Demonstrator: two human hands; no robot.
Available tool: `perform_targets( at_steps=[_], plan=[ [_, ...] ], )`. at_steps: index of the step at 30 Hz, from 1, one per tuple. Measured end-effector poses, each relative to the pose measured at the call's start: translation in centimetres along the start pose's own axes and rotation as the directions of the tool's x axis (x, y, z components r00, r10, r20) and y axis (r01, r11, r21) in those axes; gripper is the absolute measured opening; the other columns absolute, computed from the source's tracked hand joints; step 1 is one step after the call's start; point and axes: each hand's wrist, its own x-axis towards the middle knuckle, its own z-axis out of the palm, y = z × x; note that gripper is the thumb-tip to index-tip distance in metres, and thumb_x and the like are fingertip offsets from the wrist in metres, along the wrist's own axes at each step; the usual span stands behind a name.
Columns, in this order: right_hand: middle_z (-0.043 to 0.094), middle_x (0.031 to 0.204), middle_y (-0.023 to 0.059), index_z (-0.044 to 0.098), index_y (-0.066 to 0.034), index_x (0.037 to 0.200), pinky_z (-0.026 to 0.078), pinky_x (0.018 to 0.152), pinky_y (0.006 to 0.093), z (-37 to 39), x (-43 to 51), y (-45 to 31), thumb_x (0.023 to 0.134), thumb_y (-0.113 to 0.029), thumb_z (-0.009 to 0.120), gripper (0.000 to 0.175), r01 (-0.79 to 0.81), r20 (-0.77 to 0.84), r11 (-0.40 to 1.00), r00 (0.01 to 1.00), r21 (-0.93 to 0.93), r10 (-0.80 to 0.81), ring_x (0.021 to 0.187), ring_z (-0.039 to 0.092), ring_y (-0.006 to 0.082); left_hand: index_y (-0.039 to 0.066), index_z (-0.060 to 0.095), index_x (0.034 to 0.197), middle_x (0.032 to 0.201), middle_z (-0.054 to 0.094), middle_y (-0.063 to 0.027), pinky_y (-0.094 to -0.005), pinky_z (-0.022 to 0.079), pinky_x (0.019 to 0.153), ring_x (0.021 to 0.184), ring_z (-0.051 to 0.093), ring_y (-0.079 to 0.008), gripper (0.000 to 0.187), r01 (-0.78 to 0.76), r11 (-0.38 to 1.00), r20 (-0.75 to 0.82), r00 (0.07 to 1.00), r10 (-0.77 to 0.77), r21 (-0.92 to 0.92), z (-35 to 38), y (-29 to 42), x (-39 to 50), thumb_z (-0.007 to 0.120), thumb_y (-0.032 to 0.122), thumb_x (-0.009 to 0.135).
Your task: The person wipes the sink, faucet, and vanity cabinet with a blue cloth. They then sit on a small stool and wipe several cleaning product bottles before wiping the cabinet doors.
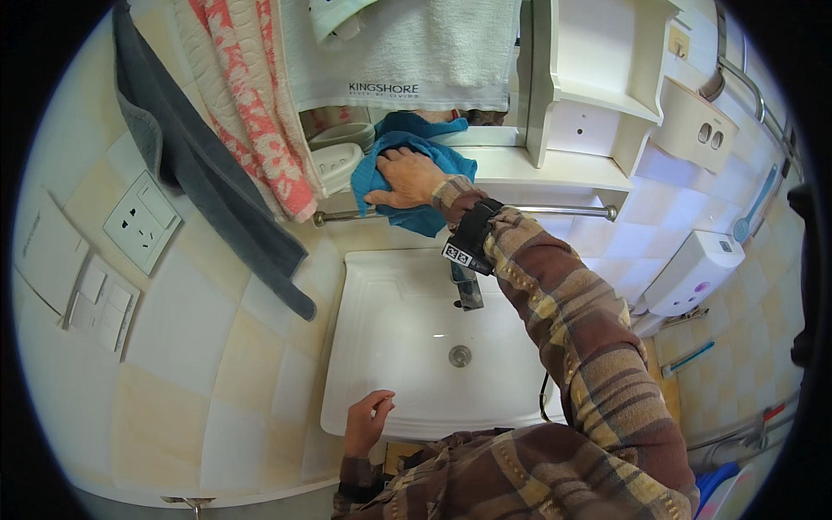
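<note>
My right hand (409, 177) lies spread over a blue cloth (426, 220), pressing it onto the white shelf (504, 166) under the mirror. Folds of the cloth hang over the shelf's front edge, and a white soap dish (338, 166) touches its left side. By the front left rim of a white washbasin (396, 383), my left hand (365, 422) hovers with loosely curled fingers and nothing visible in them. Below my right wrist stands the basin's metal faucet (469, 292), partly hidden by the wrist strap.
A metal towel bar (565, 210) runs beneath the shelf. White (403, 58), pink-and-cream (253, 110) and dark grey (208, 182) towels hang above and to the left. A wall socket (143, 222) sits at left; an open white cabinet (595, 91) rises at right.
</note>
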Motion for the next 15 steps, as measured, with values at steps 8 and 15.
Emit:
perform_targets(
  at_steps=[8,15],
  plan=[
    [0.060,0.109,0.0240,0.059,0.0022,0.108,0.044,0.093,0.0450,-3.4,-4.6,5.0,0.091,-0.046,0.045,0.053,-0.165,-0.017,0.982,0.986,0.095,0.167,0.104,0.056,0.0413,0.001,0.066,0.101,0.078,0.069,-0.0092,-0.0257,0.050,0.064,0.073,0.067,-0.0140,0.015,0.060,0.998,-0.037,0.998,-0.060,0.014,-0.6,-1.1,-1.6,0.058,0.011,0.091],
    [0.061,0.094,0.0237,0.057,0.0037,0.089,0.046,0.082,0.0465,-6.2,-11.3,9.0,0.088,-0.023,0.050,0.028,-0.272,-0.180,0.962,0.948,-0.027,0.263,0.092,0.058,0.0408,0.003,0.067,0.101,0.078,0.069,-0.0102,-0.0267,0.051,0.064,0.071,0.067,-0.0149,0.016,0.043,0.996,0.066,0.997,-0.049,0.079,1.0,-0.6,-0.7,0.058,0.011,0.091]
  ],
)
